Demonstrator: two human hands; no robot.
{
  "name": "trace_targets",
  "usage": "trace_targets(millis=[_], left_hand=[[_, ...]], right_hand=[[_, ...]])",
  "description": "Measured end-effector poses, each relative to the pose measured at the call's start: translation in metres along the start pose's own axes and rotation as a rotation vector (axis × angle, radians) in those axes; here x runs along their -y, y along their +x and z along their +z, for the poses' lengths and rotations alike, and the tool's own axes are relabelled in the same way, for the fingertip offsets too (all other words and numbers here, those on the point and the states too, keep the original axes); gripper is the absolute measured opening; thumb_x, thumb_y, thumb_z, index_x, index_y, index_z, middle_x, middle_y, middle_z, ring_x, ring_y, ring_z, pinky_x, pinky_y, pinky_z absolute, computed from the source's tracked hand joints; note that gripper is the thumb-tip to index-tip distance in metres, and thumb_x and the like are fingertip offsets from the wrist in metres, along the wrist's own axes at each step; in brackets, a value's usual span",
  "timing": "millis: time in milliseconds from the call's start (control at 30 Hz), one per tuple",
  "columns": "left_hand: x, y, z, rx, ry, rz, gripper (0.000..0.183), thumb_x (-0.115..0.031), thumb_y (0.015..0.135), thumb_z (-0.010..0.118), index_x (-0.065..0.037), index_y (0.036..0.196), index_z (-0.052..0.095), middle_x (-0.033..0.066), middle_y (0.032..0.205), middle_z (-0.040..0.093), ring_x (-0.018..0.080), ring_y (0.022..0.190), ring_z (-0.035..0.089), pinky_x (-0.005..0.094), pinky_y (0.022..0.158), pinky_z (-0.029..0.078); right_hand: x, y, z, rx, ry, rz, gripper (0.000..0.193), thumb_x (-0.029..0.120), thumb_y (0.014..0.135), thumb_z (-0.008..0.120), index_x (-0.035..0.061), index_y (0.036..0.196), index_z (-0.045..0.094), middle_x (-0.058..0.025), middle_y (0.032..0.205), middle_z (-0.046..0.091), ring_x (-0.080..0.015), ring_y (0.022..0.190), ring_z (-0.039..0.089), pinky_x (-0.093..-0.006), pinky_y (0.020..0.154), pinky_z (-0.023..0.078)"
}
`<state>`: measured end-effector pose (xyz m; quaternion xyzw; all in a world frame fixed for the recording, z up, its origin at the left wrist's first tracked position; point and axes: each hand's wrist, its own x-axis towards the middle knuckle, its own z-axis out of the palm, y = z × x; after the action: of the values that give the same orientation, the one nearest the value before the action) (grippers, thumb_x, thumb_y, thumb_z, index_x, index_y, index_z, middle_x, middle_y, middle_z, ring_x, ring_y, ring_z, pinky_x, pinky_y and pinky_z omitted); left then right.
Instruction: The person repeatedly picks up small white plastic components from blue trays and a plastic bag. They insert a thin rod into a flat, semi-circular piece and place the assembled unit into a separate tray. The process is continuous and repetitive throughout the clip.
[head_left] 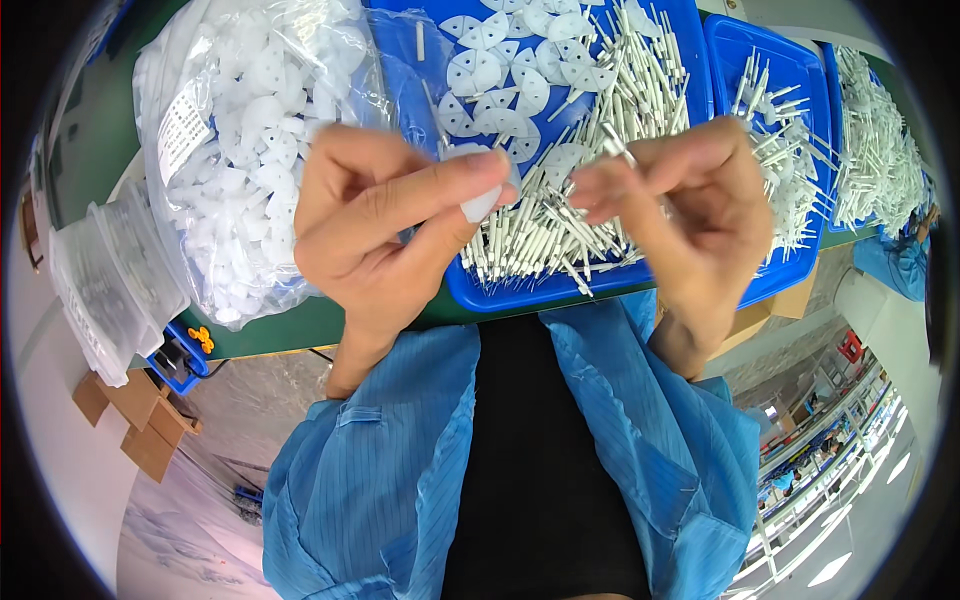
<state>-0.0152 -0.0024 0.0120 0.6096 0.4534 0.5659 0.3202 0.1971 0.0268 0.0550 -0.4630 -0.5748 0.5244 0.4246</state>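
A person's two bare hands meet above a green counter (270, 335), seen from a camera on the head looking down, with blue sleeves coming in from the lower edge. The left hand (385, 225) is curled, thumb and forefinger pinched on a small white plastic disc (481, 204) that shows just past the fingertips. The right hand (695, 195) is also curled, its fingertips pinched on a thin white pin (618, 148) with a metal tip, held close to the disc, almost touching it. Both hands hover over a blue tray (520, 292) that holds a heap of the same white pins at its middle and right, and a scatter of white notched discs at its far side. To the right, a second blue tray (790, 60) carries more pins, and beyond it another pile of pins lies at the edge of view. To the left of the hands, a large clear plastic bag (235, 150) full of white discs rests on the counter, with a smaller clear bag (105, 280) beside it at the counter's left end.
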Motion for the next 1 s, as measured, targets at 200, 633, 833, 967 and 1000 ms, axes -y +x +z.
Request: trace_targets(millis=[200,633,833,967,1000], left_hand=[[0.006,-0.006,0.009,-0.053,-0.307,-0.176,0.04,-0.021,0.101,0.057,0.01,0.125,0.06,0.0187,0.083,0.068,0.0244,0.07,0.068,0.0326,0.065,0.058],[0.012,-0.005,0.008,-0.174,-0.43,-0.241,0.029,0.01,0.089,0.065,0.007,0.118,0.064,0.0221,0.11,0.068,0.0204,0.089,0.071,0.0286,0.068,0.063],[0.014,-0.007,0.008,-0.177,-0.356,-0.247,0.028,0.014,0.085,0.067,0.009,0.113,0.065,0.0215,0.11,0.068,0.0203,0.087,0.072,0.0282,0.073,0.063],[0.018,-0.009,0.01,-0.203,-0.388,-0.21,0.027,0.016,0.083,0.069,0.01,0.109,0.066,0.0212,0.11,0.068,0.0217,0.09,0.072,0.029,0.08,0.062],[0.019,-0.009,0.01,-0.207,-0.41,-0.185,0.026,0.016,0.083,0.069,0.01,0.108,0.066,0.0211,0.11,0.068,0.0222,0.091,0.072,0.0292,0.081,0.062]], right_hand=[[-0.015,-0.015,0.031,0.072,0.082,0.072,0.024,-0.002,0.093,0.067,-0.0007,0.115,0.058,-0.0078,0.088,0.073,-0.0131,0.086,0.073,-0.022,0.066,0.056],[-0.023,-0.011,0.052,0.129,-0.377,-0.19,0.017,0.011,0.096,0.064,0.0017,0.106,0.055,-0.0114,0.064,0.061,-0.0277,0.055,0.066,-0.0378,0.045,0.048],[-0.017,-0.01,0.055,0.054,-0.537,-0.216,0.014,0.01,0.094,0.067,0.0013,0.099,0.057,-0.0098,0.059,0.059,-0.0251,0.048,0.063,-0.0363,0.041,0.046],[-0.018,-0.011,0.055,0.041,-0.417,-0.162,0.013,0.009,0.093,0.067,0.0016,0.098,0.058,-0.0094,0.057,0.058,-0.0247,0.047,0.063,-0.0362,0.041,0.046],[-0.017,-0.01,0.054,0.048,-0.423,-0.177,0.012,0.008,0.093,0.067,0.0017,0.097,0.058,-0.0094,0.057,0.058,-0.0246,0.047,0.063,-0.0361,0.041,0.046]])
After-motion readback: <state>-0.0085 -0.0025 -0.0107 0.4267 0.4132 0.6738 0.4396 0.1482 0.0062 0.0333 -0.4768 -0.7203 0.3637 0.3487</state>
